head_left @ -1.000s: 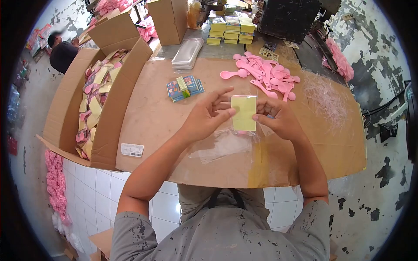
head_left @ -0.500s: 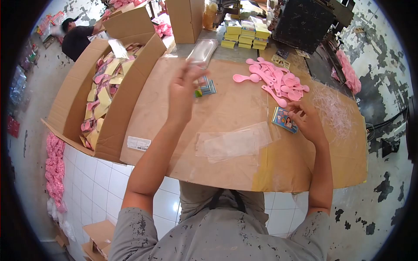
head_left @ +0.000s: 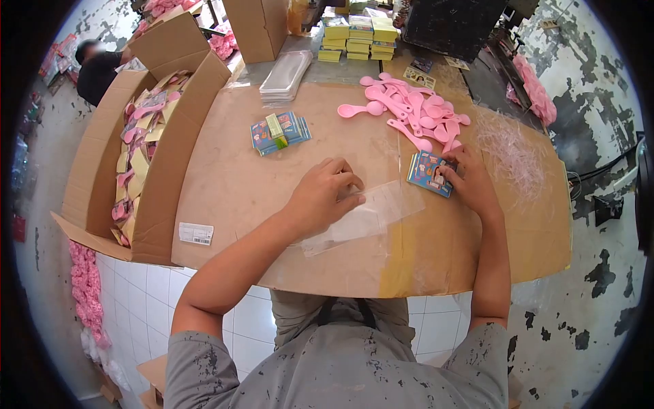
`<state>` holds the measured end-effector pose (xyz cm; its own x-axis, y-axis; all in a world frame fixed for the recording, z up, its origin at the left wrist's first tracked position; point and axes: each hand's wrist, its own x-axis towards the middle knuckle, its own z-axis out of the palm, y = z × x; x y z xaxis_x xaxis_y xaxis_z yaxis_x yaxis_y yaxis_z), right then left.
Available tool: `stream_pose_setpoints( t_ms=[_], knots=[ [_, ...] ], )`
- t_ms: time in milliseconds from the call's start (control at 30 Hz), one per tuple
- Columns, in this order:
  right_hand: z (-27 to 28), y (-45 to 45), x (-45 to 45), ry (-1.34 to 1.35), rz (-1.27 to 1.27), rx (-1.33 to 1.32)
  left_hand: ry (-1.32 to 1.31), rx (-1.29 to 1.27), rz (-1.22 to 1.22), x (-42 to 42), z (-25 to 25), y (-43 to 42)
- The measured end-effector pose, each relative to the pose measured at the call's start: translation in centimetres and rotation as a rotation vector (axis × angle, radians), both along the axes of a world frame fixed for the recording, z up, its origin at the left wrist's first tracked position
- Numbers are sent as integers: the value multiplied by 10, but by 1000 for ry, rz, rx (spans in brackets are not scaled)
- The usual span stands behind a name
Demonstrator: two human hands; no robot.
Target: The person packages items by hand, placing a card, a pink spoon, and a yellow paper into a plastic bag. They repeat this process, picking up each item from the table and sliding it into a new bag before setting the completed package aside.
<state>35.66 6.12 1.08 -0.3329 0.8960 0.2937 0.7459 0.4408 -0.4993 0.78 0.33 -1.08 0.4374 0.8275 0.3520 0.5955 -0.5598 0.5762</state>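
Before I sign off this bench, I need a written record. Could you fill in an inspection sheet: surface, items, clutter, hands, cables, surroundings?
Surface: cardboard sheet, yellow tape near its front edge.
Job's things: cards at the right hand; clear sleeves by the left hand; pink spoons piled loosely beyond.
Clutter: plastic shreds at right, paper label at left.
Hands: right touches the cards; left's fingers are curled, grip unclear.
Cables: dark cables off the cardboard's right side.
Surroundings: open, filled box at left; another person beyond it.
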Motion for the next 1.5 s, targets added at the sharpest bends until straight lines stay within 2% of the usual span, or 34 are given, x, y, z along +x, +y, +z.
stream_pose_setpoints(
  t_ms=[67, 167, 267, 367, 467, 567, 667, 767, 867, 967, 1033, 1067, 1100, 1167, 1267, 1367, 1500],
  knots=[
    [0, 1, 0, 25, 8, 61, -34, -18, -22, -1, -7, 4],
    [6, 0, -4, 95, -23, -32, -79, -137, 6, 1, -4, 2],
    [16, -8, -10, 224, 5, -79, -100, -106, 46, 4, 13, -7],
    [19, -21, -32, 701, 86, -274, 47, -13, -39, -7, 14, -2],
    [3, -31, -43, 732, 237, -374, 2, -161, -43, -11, 7, 2],
    [-5, -40, -60, 474, 353, -345, -40, -185, -21, -10, 8, 2],
    [3, -47, -76, 285, 333, -260, -298, -405, 52, -6, 8, 2],
    [-6, -37, -68, 101, 401, -91, -417, -504, 68, -8, 15, 2],
    [1, -39, -67, 137, 371, -79, -256, -576, 148, -9, 28, 1],
    [0, -36, -63, 213, 319, -100, -188, -496, 120, -11, 25, 5],
    [0, -35, -61, 132, 303, -69, -286, -185, 55, -11, 9, 11],
    [0, -35, -60, 91, 295, -52, -379, -197, 25, -13, 3, 13],
    [0, -35, -60, 153, 292, -46, -470, -208, -8, -13, 5, 14],
    [1, -35, -62, 278, 288, -33, -737, -571, -63, -17, 12, 13],
    [-1, -41, -70, 653, 163, -199, -702, -700, -27, -14, 29, 6],
    [1, -46, -79, 769, 173, -180, -781, -704, -37, -4, 19, 2],
    [2, -50, -81, 779, 193, -209, -793, -735, -18, 1, 22, -3]
  ],
)
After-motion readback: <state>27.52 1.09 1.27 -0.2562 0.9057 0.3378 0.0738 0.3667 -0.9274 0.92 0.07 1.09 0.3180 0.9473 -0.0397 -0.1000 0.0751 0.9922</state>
